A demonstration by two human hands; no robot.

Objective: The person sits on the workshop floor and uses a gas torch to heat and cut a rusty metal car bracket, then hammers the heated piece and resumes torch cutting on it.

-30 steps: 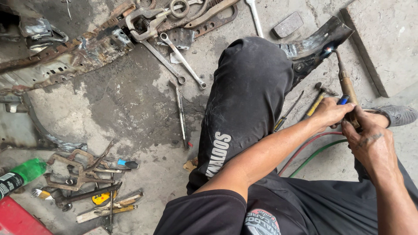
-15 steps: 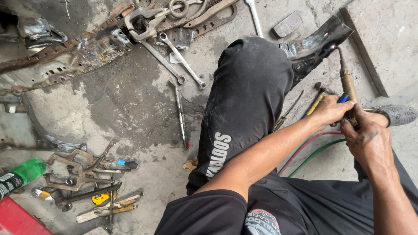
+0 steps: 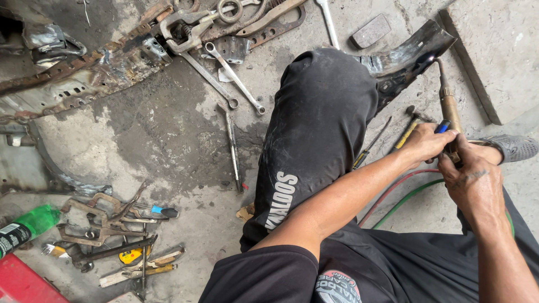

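Observation:
Both hands hold a brass gas torch [image 3: 448,110] at the right. My left hand [image 3: 428,142] pinches the torch body by its blue valve knob. My right hand [image 3: 471,179] wraps the handle just below. The thin torch neck curves up to a small glow at the tip, right at a dark curved metal part [image 3: 412,53] lying on the concrete beyond my raised knee [image 3: 320,101]. A red hose [image 3: 387,193] and a green hose [image 3: 404,199] trail from the torch toward my lap.
Spanners [image 3: 233,76], clamps and rusty sheet-metal panels [image 3: 84,76] litter the floor at top left. Locking pliers and hand tools [image 3: 109,227] lie at bottom left beside a green bottle [image 3: 28,224]. A concrete slab [image 3: 494,50] sits top right, a grey shoe [image 3: 514,147] at right.
Both hands and the torch have stayed nearly still; the torch tip remains at the dark metal part.

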